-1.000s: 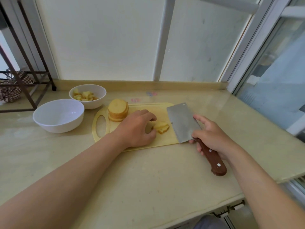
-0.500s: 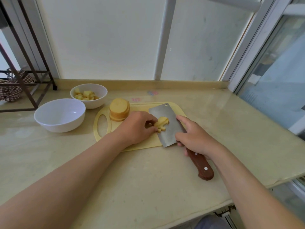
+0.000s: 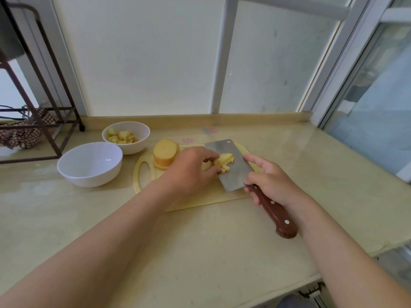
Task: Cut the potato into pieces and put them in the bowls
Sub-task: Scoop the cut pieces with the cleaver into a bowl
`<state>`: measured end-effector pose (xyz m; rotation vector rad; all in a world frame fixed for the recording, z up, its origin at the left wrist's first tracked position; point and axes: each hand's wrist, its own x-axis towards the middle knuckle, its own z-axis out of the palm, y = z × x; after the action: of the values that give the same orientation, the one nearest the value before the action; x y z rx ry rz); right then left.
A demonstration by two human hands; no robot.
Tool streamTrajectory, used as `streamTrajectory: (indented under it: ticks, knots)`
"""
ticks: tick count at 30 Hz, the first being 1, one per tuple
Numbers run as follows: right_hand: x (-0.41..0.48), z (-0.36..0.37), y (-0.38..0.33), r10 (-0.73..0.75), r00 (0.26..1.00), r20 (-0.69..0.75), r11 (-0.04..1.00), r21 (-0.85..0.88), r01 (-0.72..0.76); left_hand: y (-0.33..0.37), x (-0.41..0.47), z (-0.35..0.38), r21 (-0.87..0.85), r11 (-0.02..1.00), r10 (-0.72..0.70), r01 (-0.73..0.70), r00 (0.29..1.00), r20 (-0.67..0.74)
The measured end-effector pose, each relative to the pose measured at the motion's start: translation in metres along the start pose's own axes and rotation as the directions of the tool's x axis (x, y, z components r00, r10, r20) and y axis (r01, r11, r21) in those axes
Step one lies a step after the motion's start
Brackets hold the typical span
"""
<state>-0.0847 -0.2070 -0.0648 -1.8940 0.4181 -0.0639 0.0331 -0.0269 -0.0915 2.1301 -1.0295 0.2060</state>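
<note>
My R hand (image 3: 272, 182) grips the knife (image 3: 232, 174) where the wood handle meets the blade. Fingers are wrapped under the handle, thumb on the near side, index finger stretched fwd along the blade's right edge. The blade lies almost flat, broad face up, over the board (image 3: 200, 200), tip pointing away from me. The handle's end sticks out past my palm, above the counter (image 3: 200, 252).

On the blade's face sits a small heap of pale yellow potato pieces (image 3: 224, 162). My L hand (image 3: 191, 172) is curled round the heap's left side, index tip at the top and thumb at the bottom, touching the pieces and the blade edge. Can't tell how hard it presses.

Left of that hand, on the board near its handle hole, stands a stack (image 3: 165, 153) of round potato slices, uncut.

Two white bowls sit left of the board. The far bowl (image 3: 142, 131) is close to the stack and holds potato cubes (image 3: 121, 137). The near bowl (image 3: 89, 173) sits just beside it, nearer me and further left. A dark metal rack (image 3: 47, 112) stands at the counter's far left, w/ frosted window panes behind.
</note>
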Motion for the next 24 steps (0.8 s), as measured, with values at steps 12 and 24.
streamTrajectory:
  ticks: [12, 24]
  knots:
    - [0.040, 0.056, -0.091, -0.115, 0.987, 0.114, 0.993, 0.018, 0.114, -0.018, 0.014, -0.089, 0.012, 0.971, -0.233, 0.240, 0.952, -0.200]
    - [0.085, 0.124, -0.134, -0.165, 0.936, 0.312, 0.986, 0.051, 0.157, -0.070, -0.003, -0.150, -0.031, 0.905, -0.409, 0.425, 0.847, -0.340]
